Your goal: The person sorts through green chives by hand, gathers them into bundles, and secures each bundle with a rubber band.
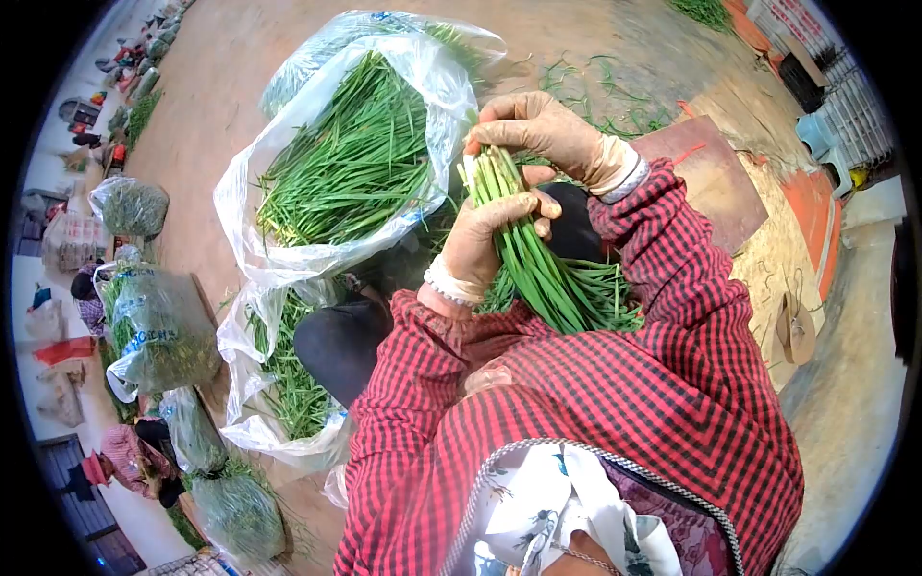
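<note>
A bunch of garlic chives (545, 278) is wrapped in my gloved left hand (485, 235), pale stem ends up and green leaves trailing toward my lap. Above it, my gloved right hand (543, 134) is closed in a pinch at the pale tips of the stems. Its fingers partly hide what lies between them. Just left of both hands stands an open clear plastic bag (235, 197) filled with more green chives (346, 154). Loose chive leaves (610, 288) lie below the bunch, across my lap.
Another open plastic bag (288, 446) with chives sits at lower left. Filled bags (168, 331) line the left side, where a person in a red hat (130, 461) works. To the right are a brown board (706, 178) and a sandal (795, 328). Leaf scraps (605, 91) litter the floor ahead.
</note>
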`<state>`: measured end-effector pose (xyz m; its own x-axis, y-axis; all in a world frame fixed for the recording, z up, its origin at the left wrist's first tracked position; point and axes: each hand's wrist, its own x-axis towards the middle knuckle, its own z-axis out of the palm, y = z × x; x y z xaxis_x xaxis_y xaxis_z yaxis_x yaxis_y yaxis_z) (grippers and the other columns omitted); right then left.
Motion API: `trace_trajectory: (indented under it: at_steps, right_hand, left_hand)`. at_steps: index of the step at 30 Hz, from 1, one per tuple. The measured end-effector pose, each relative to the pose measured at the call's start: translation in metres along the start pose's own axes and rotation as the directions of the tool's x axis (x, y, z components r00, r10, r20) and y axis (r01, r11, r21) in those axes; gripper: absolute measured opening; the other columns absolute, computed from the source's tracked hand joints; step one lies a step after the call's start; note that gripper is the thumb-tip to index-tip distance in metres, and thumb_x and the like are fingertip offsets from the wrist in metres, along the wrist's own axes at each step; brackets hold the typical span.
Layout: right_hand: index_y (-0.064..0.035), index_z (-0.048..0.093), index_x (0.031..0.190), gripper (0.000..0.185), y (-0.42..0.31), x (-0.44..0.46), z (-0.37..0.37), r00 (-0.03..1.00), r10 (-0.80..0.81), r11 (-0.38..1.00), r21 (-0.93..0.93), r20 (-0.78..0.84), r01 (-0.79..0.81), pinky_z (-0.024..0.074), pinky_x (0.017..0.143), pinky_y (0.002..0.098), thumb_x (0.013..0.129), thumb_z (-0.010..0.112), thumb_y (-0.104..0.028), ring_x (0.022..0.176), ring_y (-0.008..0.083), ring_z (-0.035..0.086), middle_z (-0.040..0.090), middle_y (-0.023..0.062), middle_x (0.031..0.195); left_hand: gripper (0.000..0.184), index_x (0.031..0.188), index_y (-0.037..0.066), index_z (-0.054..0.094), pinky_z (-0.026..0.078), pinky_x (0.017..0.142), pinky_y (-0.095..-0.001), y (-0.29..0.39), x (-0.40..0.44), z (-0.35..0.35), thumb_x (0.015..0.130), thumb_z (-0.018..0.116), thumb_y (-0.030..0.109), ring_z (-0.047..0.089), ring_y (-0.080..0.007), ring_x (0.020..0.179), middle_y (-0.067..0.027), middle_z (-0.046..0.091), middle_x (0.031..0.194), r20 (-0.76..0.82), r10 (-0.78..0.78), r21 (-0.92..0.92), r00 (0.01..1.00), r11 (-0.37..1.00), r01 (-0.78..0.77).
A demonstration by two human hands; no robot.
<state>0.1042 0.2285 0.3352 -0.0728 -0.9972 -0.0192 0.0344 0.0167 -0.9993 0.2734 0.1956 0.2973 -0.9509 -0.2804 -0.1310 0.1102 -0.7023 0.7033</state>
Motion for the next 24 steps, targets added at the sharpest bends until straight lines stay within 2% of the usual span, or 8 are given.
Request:
trace_trajectory:
  at_steps: [2,6,8,11,13,14,20,24]
  right_hand:
    - [-0.0026,0.069,0.093,0.023,-0.004,0.002,-0.002,0.985,-0.137,0.968,-0.223,-0.103,0.112,0.0514,0.079,0.0255,0.092,0.064,-0.025,0.086,0.0103,0.063,0.068,0.0026,0.091]
    - [-0.0021,0.069,0.099,0.022,-0.002,0.015,-0.054,0.925,-0.162,0.987,-0.048,-0.343,0.155,0.0501,0.087,0.0276,0.091,0.063,-0.022,0.092,0.0124,0.062,0.068,0.0019,0.093]
    - [0.0000,0.067,0.100,0.027,-0.001,0.019,-0.061,0.804,-0.370,0.848,-0.523,-0.466,0.087,0.0513,0.084,0.0308,0.090,0.065,-0.025,0.089,0.0163,0.063,0.068,0.0022,0.094]
    - [-0.0026,0.066,0.101,0.031,-0.008,0.012,-0.015,0.968,-0.181,0.737,-0.676,-0.176,0.014,0.0516,0.079,0.0320,0.087,0.067,-0.030,0.083,0.0190,0.065,0.069,0.0045,0.090]
    - [-0.0077,0.065,0.102,0.033,-0.032,-0.002,0.025,0.998,0.063,0.485,-0.874,0.015,-0.018,0.0513,0.075,0.0341,0.085,0.067,-0.035,0.081,0.0236,0.067,0.068,0.0090,0.085]
    - [-0.0109,0.066,0.100,0.030,-0.030,-0.002,0.036,0.999,-0.012,0.266,-0.963,0.053,0.054,0.0512,0.072,0.0372,0.084,0.063,-0.037,0.081,0.0291,0.066,0.066,0.0125,0.083]
    - [-0.0088,0.065,0.094,0.026,-0.014,0.008,0.030,0.997,-0.022,0.447,-0.892,0.071,0.073,0.0498,0.067,0.0425,0.084,0.061,-0.032,0.075,0.0357,0.064,0.066,0.0140,0.077]
    - [-0.0077,0.065,0.091,0.024,-0.012,0.009,0.032,0.998,-0.026,0.382,-0.922,0.054,0.060,0.0498,0.067,0.0417,0.083,0.060,-0.030,0.075,0.0354,0.064,0.066,0.0149,0.077]
  left_hand:
    - [0.044,0.123,-0.008,0.052,0.053,0.068,-0.0282,0.002,0.000,-0.007,0.084,0.064,0.009,0.062,-0.0171,0.071,-0.0129,0.067,0.087,0.003,0.063,-0.106,0.998,0.992,-0.062]
    - [0.047,0.127,-0.003,0.051,0.050,0.071,-0.0322,0.004,-0.009,-0.017,0.085,0.064,0.012,0.059,-0.0170,0.073,-0.0108,0.065,0.091,0.000,0.073,-0.073,0.997,0.995,-0.073]
    - [0.047,0.127,-0.003,0.050,0.051,0.072,-0.0325,0.000,-0.010,-0.024,0.085,0.064,0.012,0.059,-0.0172,0.073,-0.0109,0.065,0.092,-0.060,0.092,-0.103,0.994,0.990,-0.097]
    - [0.044,0.126,-0.002,0.051,0.053,0.073,-0.0342,-0.004,-0.005,-0.034,0.085,0.064,0.009,0.062,-0.0190,0.075,-0.0108,0.065,0.096,-0.122,0.090,-0.182,0.988,0.977,-0.112]
    - [0.038,0.119,-0.003,0.053,0.055,0.072,-0.0319,-0.007,-0.002,-0.035,0.084,0.065,0.003,0.066,-0.0198,0.078,-0.0110,0.065,0.095,-0.237,0.099,-0.111,0.966,0.985,-0.128]
    - [0.033,0.115,-0.002,0.054,0.056,0.073,-0.0324,-0.005,-0.001,-0.031,0.083,0.065,0.000,0.066,-0.0204,0.080,-0.0092,0.065,0.095,-0.244,0.146,-0.090,0.959,0.981,-0.173]
    - [0.034,0.116,0.000,0.054,0.055,0.073,-0.0333,-0.005,-0.007,-0.041,0.084,0.065,0.002,0.066,-0.0206,0.081,-0.0092,0.065,0.094,-0.234,0.112,-0.068,0.966,0.989,-0.132]
    - [0.033,0.116,0.000,0.055,0.056,0.074,-0.0337,-0.007,-0.005,-0.042,0.084,0.065,0.003,0.066,-0.0216,0.082,-0.0100,0.065,0.094,-0.240,0.123,-0.016,0.963,0.991,-0.130]
